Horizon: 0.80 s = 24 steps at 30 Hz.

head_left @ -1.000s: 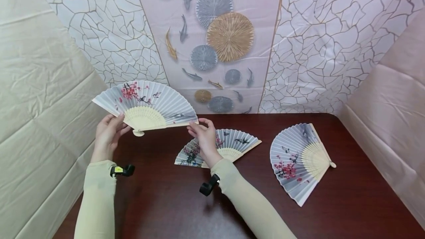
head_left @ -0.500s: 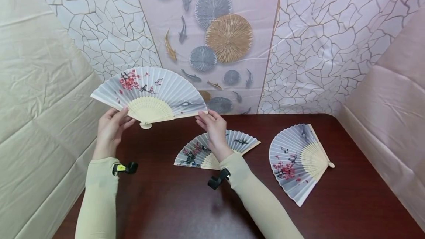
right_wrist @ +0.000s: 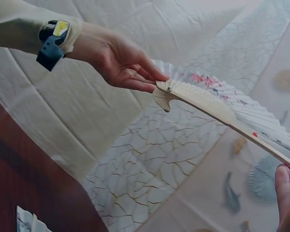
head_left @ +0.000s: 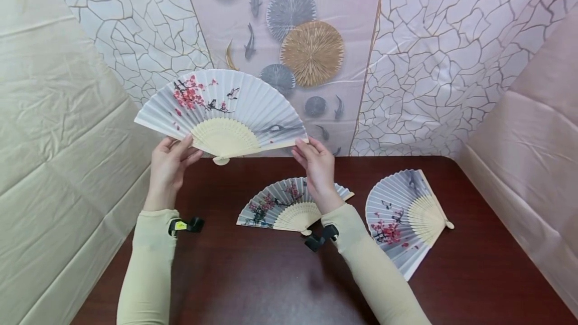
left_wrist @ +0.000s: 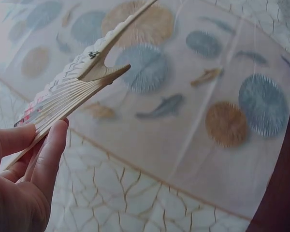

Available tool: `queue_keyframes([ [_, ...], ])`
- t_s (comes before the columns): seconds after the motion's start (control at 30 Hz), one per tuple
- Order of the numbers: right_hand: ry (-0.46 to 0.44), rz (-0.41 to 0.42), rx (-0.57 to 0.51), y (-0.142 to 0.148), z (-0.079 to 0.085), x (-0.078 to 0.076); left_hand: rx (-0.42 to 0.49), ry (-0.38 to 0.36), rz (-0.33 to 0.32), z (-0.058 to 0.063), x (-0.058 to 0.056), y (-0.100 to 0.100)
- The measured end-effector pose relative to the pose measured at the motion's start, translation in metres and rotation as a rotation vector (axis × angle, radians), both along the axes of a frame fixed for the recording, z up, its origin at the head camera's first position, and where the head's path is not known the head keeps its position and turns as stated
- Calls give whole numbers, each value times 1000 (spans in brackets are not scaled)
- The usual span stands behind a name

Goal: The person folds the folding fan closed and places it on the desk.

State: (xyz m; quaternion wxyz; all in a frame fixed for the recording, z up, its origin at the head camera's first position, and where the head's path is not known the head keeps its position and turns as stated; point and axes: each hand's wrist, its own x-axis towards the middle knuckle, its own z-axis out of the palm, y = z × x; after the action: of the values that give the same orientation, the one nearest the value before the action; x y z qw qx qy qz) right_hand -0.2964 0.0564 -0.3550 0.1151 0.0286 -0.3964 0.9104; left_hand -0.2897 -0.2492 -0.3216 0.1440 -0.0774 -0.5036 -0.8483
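Observation:
A spread folding fan, pale with red blossoms, birds and light ribs, is held up between both hands above the far table edge. My left hand pinches its left outer rib, close to the pivot; the left wrist view shows thumb and fingers gripping the ribs of the fan. At the other end, my right hand pinches the tip of the right outer rib. The right wrist view shows the fan side-on, with the right thumb at its rib.
Behind my right hand, a second spread fan lies on the dark red table, partly covered by that arm. A third fan lies farther right, its lower part behind the sleeve. A patterned cloth hangs behind the table.
Both hands have raised the held fan and carried it to the right, and its face has turned more toward the head view. The two fans on the table have stayed put.

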Motion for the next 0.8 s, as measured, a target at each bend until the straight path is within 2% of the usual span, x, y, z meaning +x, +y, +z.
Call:
queue_keyframes([
  [0.2,11,-2,-24,25,5,8,-31,22,-23,1,4,19],
  [0.33,10,-6,-55,37,8,11,-15,24,-34,-1,6,30],
  [0.43,22,-16,-69,44,8,13,32,24,-39,-2,8,37],
  [0.57,41,-27,-85,52,7,18,93,38,-11,-4,12,49],
  [0.67,58,-43,-115,56,6,21,124,59,15,-7,16,59],
  [0.8,89,-54,-152,61,6,25,173,100,19,-11,20,73],
])
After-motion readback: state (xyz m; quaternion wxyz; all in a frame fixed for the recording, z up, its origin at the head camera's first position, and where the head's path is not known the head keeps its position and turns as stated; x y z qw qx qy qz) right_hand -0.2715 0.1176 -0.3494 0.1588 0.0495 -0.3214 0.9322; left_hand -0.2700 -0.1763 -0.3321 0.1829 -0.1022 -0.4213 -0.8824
